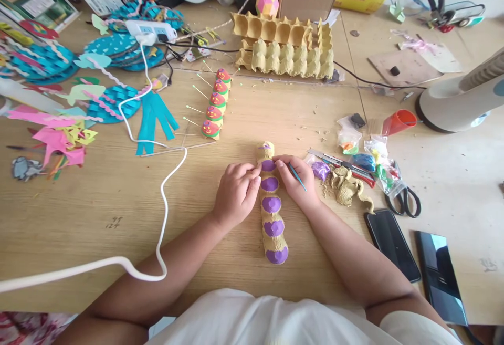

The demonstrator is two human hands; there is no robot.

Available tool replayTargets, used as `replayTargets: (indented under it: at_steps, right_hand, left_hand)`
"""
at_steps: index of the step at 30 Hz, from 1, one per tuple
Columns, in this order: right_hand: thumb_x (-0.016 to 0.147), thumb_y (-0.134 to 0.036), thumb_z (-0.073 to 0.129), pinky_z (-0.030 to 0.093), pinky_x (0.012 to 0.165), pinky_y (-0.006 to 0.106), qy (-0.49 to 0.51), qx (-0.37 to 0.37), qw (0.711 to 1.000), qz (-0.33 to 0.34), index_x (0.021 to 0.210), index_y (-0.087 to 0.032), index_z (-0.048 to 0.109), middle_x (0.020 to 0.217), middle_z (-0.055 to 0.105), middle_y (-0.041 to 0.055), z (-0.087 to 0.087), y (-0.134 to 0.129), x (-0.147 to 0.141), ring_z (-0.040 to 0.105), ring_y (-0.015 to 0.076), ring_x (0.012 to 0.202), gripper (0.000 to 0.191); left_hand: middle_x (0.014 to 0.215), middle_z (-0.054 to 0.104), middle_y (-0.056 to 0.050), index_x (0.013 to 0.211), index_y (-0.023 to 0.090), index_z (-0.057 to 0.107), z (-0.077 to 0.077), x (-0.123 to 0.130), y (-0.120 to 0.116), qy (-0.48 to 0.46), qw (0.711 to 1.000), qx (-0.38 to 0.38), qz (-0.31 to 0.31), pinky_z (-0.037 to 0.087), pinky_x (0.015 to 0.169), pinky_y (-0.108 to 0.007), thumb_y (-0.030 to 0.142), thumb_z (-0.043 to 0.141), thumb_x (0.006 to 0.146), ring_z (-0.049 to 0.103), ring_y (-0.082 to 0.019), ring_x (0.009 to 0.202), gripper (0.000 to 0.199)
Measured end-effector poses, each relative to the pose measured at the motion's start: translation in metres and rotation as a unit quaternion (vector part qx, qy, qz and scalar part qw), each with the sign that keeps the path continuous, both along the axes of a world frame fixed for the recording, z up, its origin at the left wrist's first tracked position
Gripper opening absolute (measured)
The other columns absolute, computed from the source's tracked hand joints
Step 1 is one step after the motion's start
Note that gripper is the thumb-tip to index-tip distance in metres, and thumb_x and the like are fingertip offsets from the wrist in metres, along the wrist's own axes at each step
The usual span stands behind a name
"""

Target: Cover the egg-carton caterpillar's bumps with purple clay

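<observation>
A strip of egg carton lies lengthwise before me, its bumps faced with purple clay. My left hand touches the strip's left side near the far end, fingers curled together; whether anything sits between the fingertips is hidden. On the other side, my right hand holds a thin blue stick-like tool and presses its fingertips to the second bump. The farthest bump carries only a small purple piece. Just right of my right hand lies a bag of purple clay.
A finished-looking red and green caterpillar with stick pins stands farther off. Egg cartons lie at the back. A white cable crosses the left side. To the right are a utility knife, scissors, a phone and a red cup.
</observation>
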State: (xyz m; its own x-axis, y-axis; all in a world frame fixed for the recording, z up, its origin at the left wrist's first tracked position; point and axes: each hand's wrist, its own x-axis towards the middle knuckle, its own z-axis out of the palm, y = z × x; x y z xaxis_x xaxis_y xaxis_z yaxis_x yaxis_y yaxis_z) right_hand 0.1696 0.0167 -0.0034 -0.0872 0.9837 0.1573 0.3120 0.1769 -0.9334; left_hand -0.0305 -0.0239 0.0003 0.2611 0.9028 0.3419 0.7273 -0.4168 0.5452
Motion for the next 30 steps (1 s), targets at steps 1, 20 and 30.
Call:
replayTargets:
  at_steps: [1,20,30]
  right_hand:
    - [0.100,-0.042,0.064,0.060,0.094,0.040,0.000,0.001,1.000,0.000,0.099,-0.023,0.078,0.107,0.085,0.0067,0.000,0.000,0.000,0.078,0.0243,0.099,0.023]
    - [0.102,-0.044,0.063,0.060,0.094,0.038,0.004,0.017,1.000,0.002,0.101,-0.024,0.077,0.109,0.084,0.0059,0.000,0.000,0.001,0.077,0.0235,0.100,0.024]
    - [0.108,-0.050,0.054,0.057,0.081,0.037,-0.030,0.116,0.992,0.049,0.087,-0.024,0.071,0.084,0.076,0.0057,0.011,-0.004,0.003,0.071,0.0208,0.081,0.038]
  left_hand:
    - [0.120,0.073,-0.013,0.141,0.017,0.071,0.000,0.001,0.000,-0.001,1.000,-0.002,0.002,0.046,0.103,-0.047,0.032,0.038,0.112,0.060,-0.029,0.112,0.046]
    - [0.118,0.074,-0.014,0.136,0.018,0.072,0.003,-0.001,-0.003,0.064,0.997,0.027,0.033,0.046,0.095,-0.050,0.032,0.043,0.109,0.061,-0.032,0.108,0.042]
    - [0.113,0.076,-0.008,0.129,0.024,0.074,0.007,-0.002,0.003,-0.091,0.990,0.103,0.010,0.051,0.099,-0.040,0.033,0.064,0.104,0.068,-0.022,0.106,0.028]
